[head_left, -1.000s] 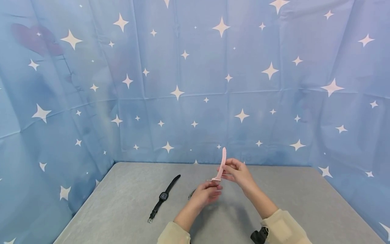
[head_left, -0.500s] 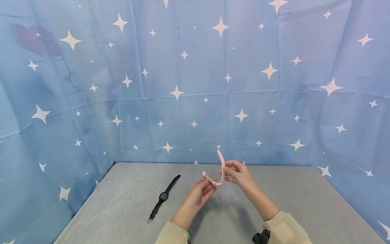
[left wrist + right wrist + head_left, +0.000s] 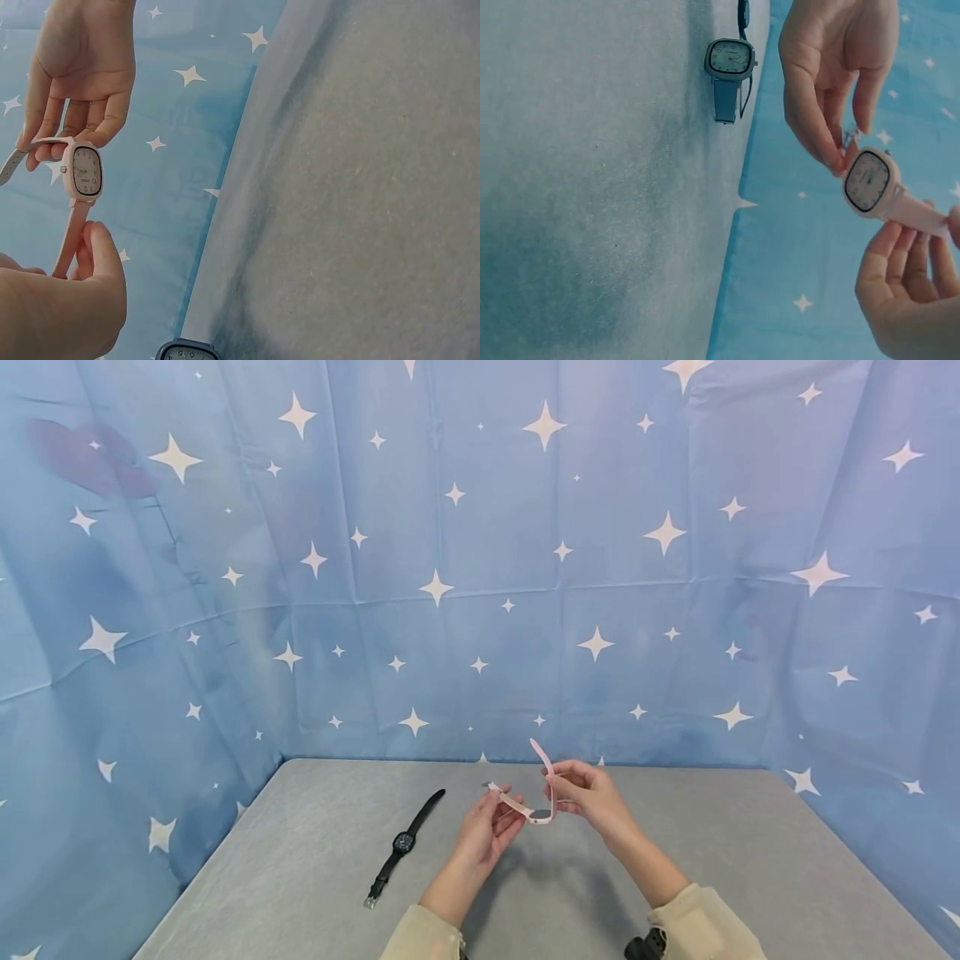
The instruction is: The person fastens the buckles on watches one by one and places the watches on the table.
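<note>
Pink watch: I have it raised above the grey table [image 3: 675,852], pink strap bent into a U, white dial [image 3: 88,171] facing my left-wrist view.
Left hand [image 3: 480,839]: I see it pinching the buckle end of the strap between thumb and fingers, palm turned inward.
Right hand [image 3: 592,797]: it pinches the other half of the strap, whose tip sticks up past the fingers.
Black watch [image 3: 403,843]: I make it out lying flat on the table, stretched out, left of both hands and apart from them.
Blue-grey watch [image 3: 731,60]: on the table in my right-wrist view, dial up, apart from the hands.
Curtain [image 3: 480,527]: blue with white stars, behind the table.
Sleeves [image 3: 708,925]: cream, on both forearms.
</note>
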`<state>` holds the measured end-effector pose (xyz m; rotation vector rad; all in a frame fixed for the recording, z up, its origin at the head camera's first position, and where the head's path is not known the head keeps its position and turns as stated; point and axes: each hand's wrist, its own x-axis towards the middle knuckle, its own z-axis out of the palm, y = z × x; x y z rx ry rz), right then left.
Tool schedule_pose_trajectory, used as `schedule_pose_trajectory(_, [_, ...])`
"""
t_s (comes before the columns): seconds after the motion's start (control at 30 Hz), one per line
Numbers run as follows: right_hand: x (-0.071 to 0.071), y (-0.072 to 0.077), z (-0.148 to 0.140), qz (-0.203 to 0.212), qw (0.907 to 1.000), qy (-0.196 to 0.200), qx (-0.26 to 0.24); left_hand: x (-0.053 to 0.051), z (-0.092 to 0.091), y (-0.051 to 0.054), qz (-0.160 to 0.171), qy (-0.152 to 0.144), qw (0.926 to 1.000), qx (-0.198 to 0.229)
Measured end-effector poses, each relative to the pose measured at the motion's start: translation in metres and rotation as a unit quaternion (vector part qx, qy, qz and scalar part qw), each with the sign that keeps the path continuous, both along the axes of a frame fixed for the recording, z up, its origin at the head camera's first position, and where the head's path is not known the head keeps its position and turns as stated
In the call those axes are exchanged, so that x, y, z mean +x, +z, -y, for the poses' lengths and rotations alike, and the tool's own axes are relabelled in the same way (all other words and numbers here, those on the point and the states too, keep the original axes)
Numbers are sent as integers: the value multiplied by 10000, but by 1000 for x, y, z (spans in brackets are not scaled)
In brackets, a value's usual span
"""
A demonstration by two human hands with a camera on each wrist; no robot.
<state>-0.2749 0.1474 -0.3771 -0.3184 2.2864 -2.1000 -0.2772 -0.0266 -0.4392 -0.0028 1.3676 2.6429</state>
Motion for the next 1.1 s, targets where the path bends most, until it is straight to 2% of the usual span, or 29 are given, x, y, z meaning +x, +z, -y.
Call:
schedule_pose_trajectory(0.23, [0,-2,-1,-43,9999,45,98,0,3,1,-205,172,9996,12])
schedule_pose_trajectory(0.47, [1,-2,1,104,9997,-13,217,0,5,5,-143,303,9992,212])
schedule_pose_trajectory(0.67, [1,-3,1,85,9993,26,368,1,6,9,-292,389,9978,442])
schedule_pose_trajectory(1.1, [7,-3,1,17,9983,186,549,3,8,11,-337,543,9966,526])
